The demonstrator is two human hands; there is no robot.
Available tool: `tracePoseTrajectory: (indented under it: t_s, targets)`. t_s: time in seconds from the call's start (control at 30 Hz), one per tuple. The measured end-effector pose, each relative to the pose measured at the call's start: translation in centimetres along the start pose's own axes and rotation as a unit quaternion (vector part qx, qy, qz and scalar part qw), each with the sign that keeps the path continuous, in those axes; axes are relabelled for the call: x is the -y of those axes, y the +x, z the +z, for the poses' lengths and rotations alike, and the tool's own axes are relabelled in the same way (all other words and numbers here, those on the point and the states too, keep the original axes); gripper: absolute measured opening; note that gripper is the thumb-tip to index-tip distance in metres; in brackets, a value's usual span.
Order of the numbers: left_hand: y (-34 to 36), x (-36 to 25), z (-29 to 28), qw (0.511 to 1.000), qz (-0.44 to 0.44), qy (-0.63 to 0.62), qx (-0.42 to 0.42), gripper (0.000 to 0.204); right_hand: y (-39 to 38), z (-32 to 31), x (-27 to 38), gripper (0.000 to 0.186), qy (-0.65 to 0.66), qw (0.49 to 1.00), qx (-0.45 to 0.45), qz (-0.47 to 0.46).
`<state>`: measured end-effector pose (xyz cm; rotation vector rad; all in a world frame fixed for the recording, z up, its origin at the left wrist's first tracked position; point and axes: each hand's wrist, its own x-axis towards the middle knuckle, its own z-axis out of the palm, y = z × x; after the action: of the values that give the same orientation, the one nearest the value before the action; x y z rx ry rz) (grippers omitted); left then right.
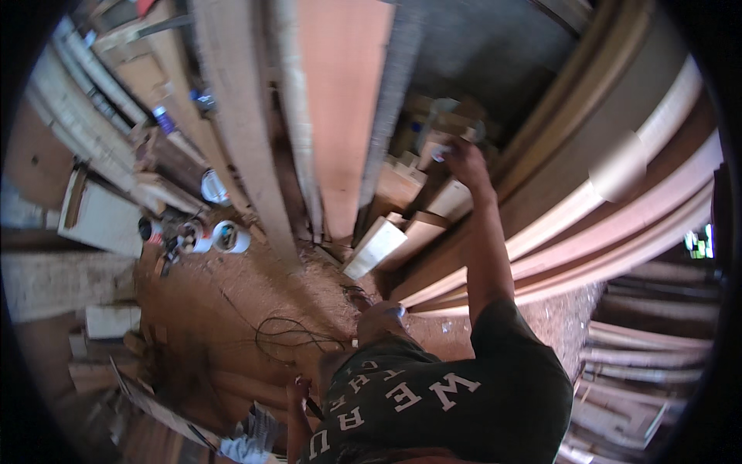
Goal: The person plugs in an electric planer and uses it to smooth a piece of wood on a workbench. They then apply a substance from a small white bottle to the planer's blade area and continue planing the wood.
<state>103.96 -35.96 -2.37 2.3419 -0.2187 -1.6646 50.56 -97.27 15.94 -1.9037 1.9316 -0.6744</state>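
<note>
My right hand (pixel 464 158) is stretched up among short wood offcuts (pixel 398 182) at the back of a gap between leaning boards, its fingers closed around a small pale thing (pixel 440 153) that I cannot make out clearly. A pale wooden block (pixel 375 246) lies below it. Low in the view, by my shirt, my left hand (pixel 300 390) is closed on a dark slim object (pixel 314 408), partly hidden by my body.
Tall planks (pixel 340 93) lean ahead, and long stacked boards (pixel 587 224) run along the right. Several white buckets (pixel 230 238) stand at the left beside a white panel (pixel 97 224). A looped cable (pixel 286 334) lies on the sawdust-covered floor (pixel 209 301) near my feet.
</note>
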Motion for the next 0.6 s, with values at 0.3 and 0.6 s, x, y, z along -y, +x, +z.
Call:
tracePoseTrajectory:
  t_s: [0.3, 0.6]
  targets:
    - [-1.6, -3.4, 0.2, 0.983, 0.076, -0.125, -0.111, 0.045, -7.8, 3.0, 11.3, 0.030, 0.141, 0.985, 0.098, -0.004]
    - [2.9, 1.0, -4.5, 0.965, 0.018, -0.218, -0.146, 0.043, -10.2, 12.2, 24.0, 0.020, 0.175, 0.950, 0.210, -0.149]
